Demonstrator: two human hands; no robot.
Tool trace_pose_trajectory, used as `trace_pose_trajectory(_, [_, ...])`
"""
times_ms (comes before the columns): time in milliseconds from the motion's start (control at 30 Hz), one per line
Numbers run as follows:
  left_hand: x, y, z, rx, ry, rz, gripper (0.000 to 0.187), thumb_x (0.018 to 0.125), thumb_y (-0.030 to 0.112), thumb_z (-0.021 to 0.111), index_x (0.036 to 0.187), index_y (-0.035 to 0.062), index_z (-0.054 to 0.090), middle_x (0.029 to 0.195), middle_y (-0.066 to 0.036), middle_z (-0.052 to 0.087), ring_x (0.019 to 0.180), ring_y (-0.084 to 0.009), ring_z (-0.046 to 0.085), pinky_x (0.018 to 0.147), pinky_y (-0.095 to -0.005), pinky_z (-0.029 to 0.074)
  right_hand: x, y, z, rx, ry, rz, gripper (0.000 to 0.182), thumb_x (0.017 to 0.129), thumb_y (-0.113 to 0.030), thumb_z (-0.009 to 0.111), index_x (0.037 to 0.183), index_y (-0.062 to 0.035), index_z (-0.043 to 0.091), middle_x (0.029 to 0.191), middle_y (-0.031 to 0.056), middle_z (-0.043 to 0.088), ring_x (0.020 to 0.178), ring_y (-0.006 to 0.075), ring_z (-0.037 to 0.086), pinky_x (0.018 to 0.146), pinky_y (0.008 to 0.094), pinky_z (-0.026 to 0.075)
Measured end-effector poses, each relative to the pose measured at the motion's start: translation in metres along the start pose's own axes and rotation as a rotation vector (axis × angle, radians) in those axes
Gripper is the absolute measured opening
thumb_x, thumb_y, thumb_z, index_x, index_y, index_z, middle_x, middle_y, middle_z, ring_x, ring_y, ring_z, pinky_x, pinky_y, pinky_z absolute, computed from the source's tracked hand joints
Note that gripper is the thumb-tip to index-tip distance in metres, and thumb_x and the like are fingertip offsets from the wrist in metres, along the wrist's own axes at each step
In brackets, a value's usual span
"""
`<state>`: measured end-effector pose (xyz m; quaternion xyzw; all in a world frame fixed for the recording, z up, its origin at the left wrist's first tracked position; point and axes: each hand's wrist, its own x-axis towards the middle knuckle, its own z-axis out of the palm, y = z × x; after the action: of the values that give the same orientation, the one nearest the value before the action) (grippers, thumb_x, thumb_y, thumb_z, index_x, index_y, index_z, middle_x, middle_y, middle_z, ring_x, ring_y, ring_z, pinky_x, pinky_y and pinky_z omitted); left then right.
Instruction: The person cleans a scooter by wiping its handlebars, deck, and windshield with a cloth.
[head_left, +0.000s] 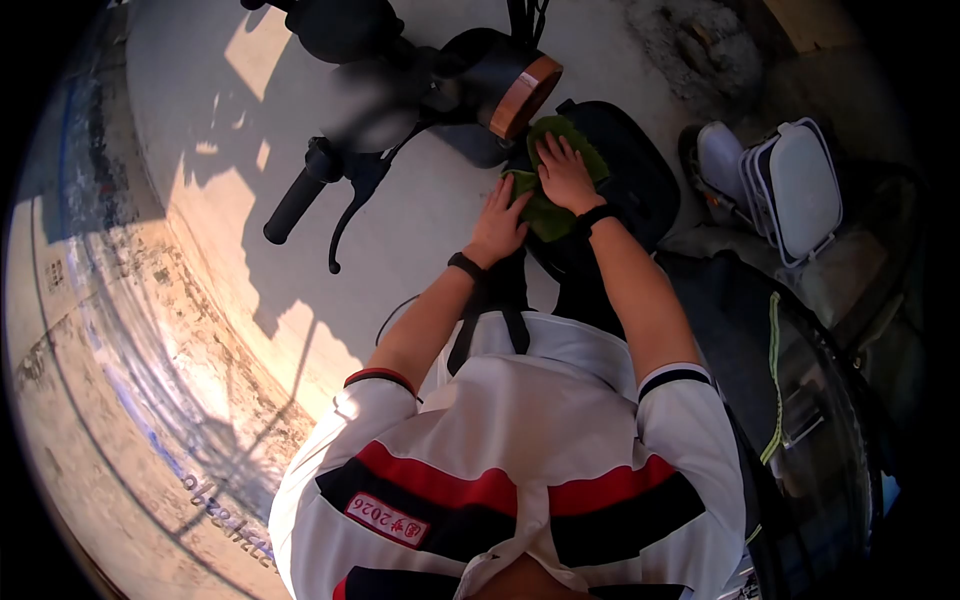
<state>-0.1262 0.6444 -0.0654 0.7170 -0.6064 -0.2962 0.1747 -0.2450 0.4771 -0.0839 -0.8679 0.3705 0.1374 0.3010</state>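
A green cloth (548,218) lies bunched on a black case or bag (640,175) below the round orange-brown rimmed part (526,97) of a handlebar assembly. Pressed on the cloth's upper part is my right hand (567,177), its fingers spread. My left hand (496,228) touches the cloth's left edge, fingers stretched out and slightly apart. Both wrists wear black bands. What lies beneath the cloth is hidden.
A black handlebar grip (292,205) with a brake lever (350,220) juts out at the left. White-framed objects (806,193) stand at the right, above a dark bag (725,330). A grey fluffy thing (700,50) lies at the top right.
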Motion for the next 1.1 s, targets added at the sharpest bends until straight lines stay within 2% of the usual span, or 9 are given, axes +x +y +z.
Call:
trace_pose_trajectory(267, [0.013, 0.008, 0.002, 0.07, -0.062, -0.008, 0.076, 0.081, 0.021, 0.073, 0.147, 0.0031, 0.041, 0.159, -0.031, 0.019, 0.146, -0.0496, 0.021, 0.118, -0.052, 0.027, 0.013, 0.043, -0.02, -0.064, -0.025, 0.204, 0.066, 0.104, -0.043, 0.042, 0.16, -0.0166, 0.017, 0.167, 0.0091, 0.009, 0.152, 0.0366, 0.012, 0.12, 0.0555, 0.022])
trace_pose_trajectory(467, [0.025, 0.014, 0.001, 0.112, -0.071, -0.015, 0.081, 0.08, 0.023, 0.074, 0.149, 0.0009, 0.036, 0.159, -0.031, 0.017, 0.146, -0.0505, 0.02, 0.119, -0.0511, 0.026, 0.016, 0.072, -0.033, -0.041, -0.019, 0.298, 0.069, 0.104, -0.045, 0.042, 0.16, -0.0158, 0.014, 0.167, 0.0098, 0.007, 0.152, 0.0373, 0.01, 0.121, 0.0549, 0.021])
trace_pose_trajectory(600, [0.032, 0.02, 0.006, 0.123, -0.07, -0.017, 0.085, 0.081, 0.025, 0.074, 0.152, 0.0047, 0.033, 0.159, -0.032, 0.015, 0.146, -0.0519, 0.017, 0.119, -0.0529, 0.025, 0.011, 0.087, -0.041, -0.015, -0.043, 0.356, 0.07, 0.104, -0.045, 0.042, 0.16, -0.0135, 0.013, 0.167, 0.0114, 0.007, 0.152, 0.0376, 0.01, 0.121, 0.0523, 0.021])
trace_pose_trajectory(867, [0.039, 0.037, 0.015, 0.195, -0.119, -0.008, 0.089, 0.08, 0.035, 0.074, 0.156, 0.0156, 0.03, 0.16, -0.032, 0.011, 0.146, -0.053, 0.015, 0.117, -0.0581, 0.023, -0.056, 0.119, -0.026, -0.016, -0.019, 0.43, 0.074, 0.105, -0.045, 0.039, 0.159, -0.0039, 0.01, 0.166, 0.0155, 0.008, 0.152, 0.0354, 0.01, 0.123, 0.0444, 0.016])
trace_pose_trajectory(967, [0.04, 0.043, 0.019, 0.277, -0.173, 0.086, 0.09, 0.082, 0.034, 0.072, 0.158, 0.0205, 0.026, 0.161, -0.031, 0.009, 0.147, -0.053, 0.013, 0.117, -0.0613, 0.022, -0.084, 0.123, -0.021, -0.023, -0.016, 0.478, 0.075, 0.105, -0.045, 0.04, 0.158, -0.0022, 0.01, 0.166, 0.0174, 0.008, 0.152, 0.0357, 0.01, 0.123, 0.0445, 0.017])
trace_pose_trajectory(1100, [0.04, 0.042, 0.04, 0.249, -0.294, 0.223, 0.085, 0.085, 0.031, 0.07, 0.158, 0.0275, 0.027, 0.16, -0.031, 0.013, 0.147, -0.0509, 0.017, 0.116, -0.0625, 0.022, -0.113, 0.121, -0.013, -0.014, 0.005, 0.55, 0.075, 0.104, -0.044, 0.041, 0.158, -0.0007, 0.011, 0.165, 0.0188, 0.007, 0.152, 0.0366, 0.01, 0.123, 0.0441, 0.017])
